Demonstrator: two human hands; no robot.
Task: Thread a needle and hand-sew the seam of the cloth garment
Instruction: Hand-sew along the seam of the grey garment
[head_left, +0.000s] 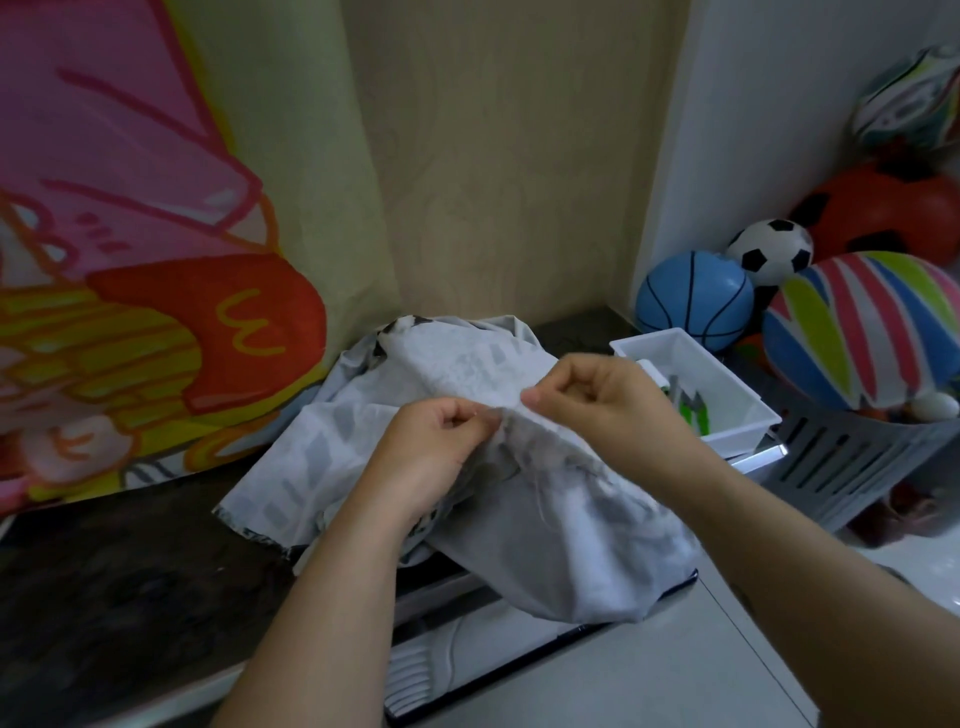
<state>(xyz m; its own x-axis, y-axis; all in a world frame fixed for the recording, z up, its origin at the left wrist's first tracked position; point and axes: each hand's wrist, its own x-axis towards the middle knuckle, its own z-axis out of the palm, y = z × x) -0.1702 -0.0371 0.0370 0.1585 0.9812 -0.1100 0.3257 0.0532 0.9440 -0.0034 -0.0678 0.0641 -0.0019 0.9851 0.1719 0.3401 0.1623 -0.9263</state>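
The grey-white cloth garment (457, 364) lies bunched on the dark table (104, 571). The left hand (436, 447) pinches a raised fold of it with curled fingers. The right hand (597, 400) pinches the same fold just beside it. A white tray (748, 400) stands at the right.

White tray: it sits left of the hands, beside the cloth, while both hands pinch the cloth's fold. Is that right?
No. The head view shows the white tray right of the hands, not left. The rest stands: it sits beside the cloth, and the left hand and right hand both pinch the cloth's fold.
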